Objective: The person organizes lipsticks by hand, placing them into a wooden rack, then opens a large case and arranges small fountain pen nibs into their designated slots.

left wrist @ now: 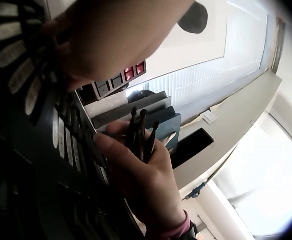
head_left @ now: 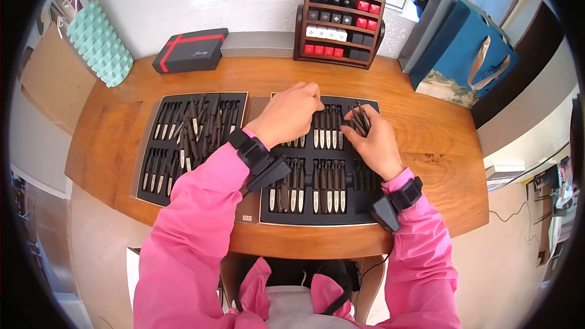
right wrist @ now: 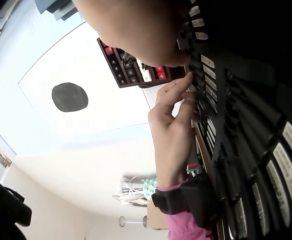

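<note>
Two black trays of dark pen-like pieces with pale labels lie side by side. Over the upper part of the right tray (head_left: 359,218), the left hand (head_left: 287,114) bends its fingers down at the top row; what its fingertips touch is hidden in the head view. Several dark pieces (head_left: 359,119) are held in the right hand (head_left: 376,144) at the tray's upper right; the left wrist view shows their tips (left wrist: 143,114) rising from that hand (left wrist: 146,175). Across the left tray (head_left: 141,190), loose pieces (head_left: 196,123) lie piled over the ones in rows.
Behind the trays stand a black box with red ribbon (head_left: 192,52) and a wooden rack (head_left: 339,27) of red, black and white cubes. A blue paper bag (head_left: 457,55) is at the back right, a mint textured holder (head_left: 100,42) at the back left. The desk's front edge faces the person.
</note>
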`<state>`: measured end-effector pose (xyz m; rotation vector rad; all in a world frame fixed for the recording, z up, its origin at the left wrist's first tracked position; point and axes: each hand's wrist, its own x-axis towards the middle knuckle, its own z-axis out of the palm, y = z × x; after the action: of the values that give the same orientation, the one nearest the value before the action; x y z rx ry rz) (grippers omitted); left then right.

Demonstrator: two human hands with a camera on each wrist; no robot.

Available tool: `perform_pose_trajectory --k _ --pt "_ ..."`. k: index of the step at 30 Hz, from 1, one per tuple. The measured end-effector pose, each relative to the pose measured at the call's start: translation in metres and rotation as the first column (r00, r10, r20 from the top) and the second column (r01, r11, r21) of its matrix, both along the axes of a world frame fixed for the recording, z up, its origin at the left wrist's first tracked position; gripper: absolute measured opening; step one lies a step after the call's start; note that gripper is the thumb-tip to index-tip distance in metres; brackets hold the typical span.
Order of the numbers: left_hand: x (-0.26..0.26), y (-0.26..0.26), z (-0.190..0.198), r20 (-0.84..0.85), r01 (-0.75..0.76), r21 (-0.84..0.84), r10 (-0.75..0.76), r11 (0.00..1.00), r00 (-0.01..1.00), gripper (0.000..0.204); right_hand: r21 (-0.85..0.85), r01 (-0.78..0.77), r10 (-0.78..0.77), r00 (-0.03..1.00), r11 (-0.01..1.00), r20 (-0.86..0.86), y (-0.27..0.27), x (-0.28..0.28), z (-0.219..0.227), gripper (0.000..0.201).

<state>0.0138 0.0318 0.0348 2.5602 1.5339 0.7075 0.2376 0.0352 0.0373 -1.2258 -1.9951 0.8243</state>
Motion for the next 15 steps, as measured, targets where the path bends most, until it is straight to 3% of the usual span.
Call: perform_pose_trajectory --k 2,6,10,15 --pt "0.002 -0.002 0.004 -0.028 -0.022 -0.032 0.021 0.999 0.999 0.021 -0.011 0.029 -0.029 0.999 1.000 0.034 0.001 0.001 0.000 0.027" --pt "0.000 -0.006 0.005 -0.011 -0.033 -0.045 0.033 0.998 0.999 0.019 0.104 -0.032 0.021 0.995 0.994 0.100 0.003 0.002 -0.005 0.025" --pt "0.000 -0.004 0.001 0.067 -0.043 -0.059 0.047 0.997 0.997 0.031 0.265 -0.099 0.071 0.991 0.959 0.113 0.008 0.002 -0.017 0.022" --pt "-0.002 -0.001 0.002 0.152 -0.078 -0.151 0.102 0.985 0.983 0.037 0.267 -0.132 0.094 0.984 0.955 0.150 0.004 0.002 -0.013 0.019"
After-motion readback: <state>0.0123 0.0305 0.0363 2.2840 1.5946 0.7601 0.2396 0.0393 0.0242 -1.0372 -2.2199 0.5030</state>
